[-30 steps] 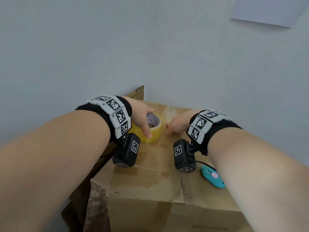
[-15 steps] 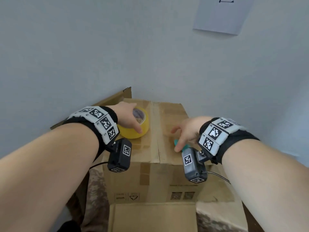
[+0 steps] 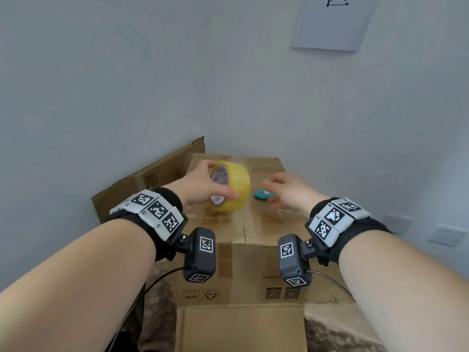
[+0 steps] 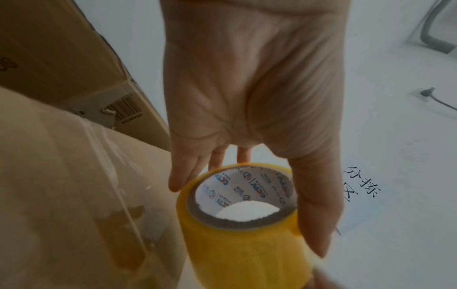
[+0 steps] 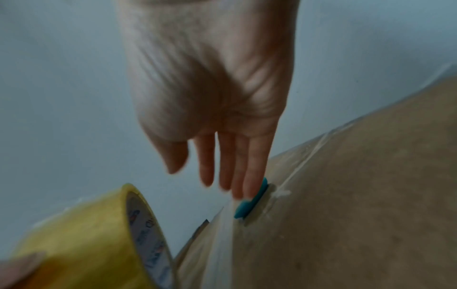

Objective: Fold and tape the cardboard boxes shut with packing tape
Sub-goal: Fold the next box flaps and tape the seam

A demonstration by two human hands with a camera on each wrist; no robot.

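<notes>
A closed cardboard box (image 3: 264,224) stands against the wall, with shiny clear tape along its top seam. My left hand (image 3: 203,184) grips a yellow roll of packing tape (image 3: 232,185) (image 4: 237,224), tilted on its edge just above the box top, thumb on one side and fingers on the other. My right hand (image 3: 286,191) hovers over the box's right half with its fingers (image 5: 237,166) straight and spread, holding nothing. A small teal cutter (image 3: 262,194) (image 5: 249,205) lies flat on the box top under those fingertips, with the little finger's tip against it in the right wrist view.
A second cardboard box (image 3: 152,179) leans against the wall at the back left. Another box flap (image 3: 241,326) lies close below me. A paper sheet (image 3: 332,21) hangs on the wall above. A wall socket with a cable (image 4: 430,93) shows in the left wrist view.
My left hand has lifted the tape roll off the box top and tipped it on edge. My right hand has let go of the teal cutter, opened, and drawn slightly right.
</notes>
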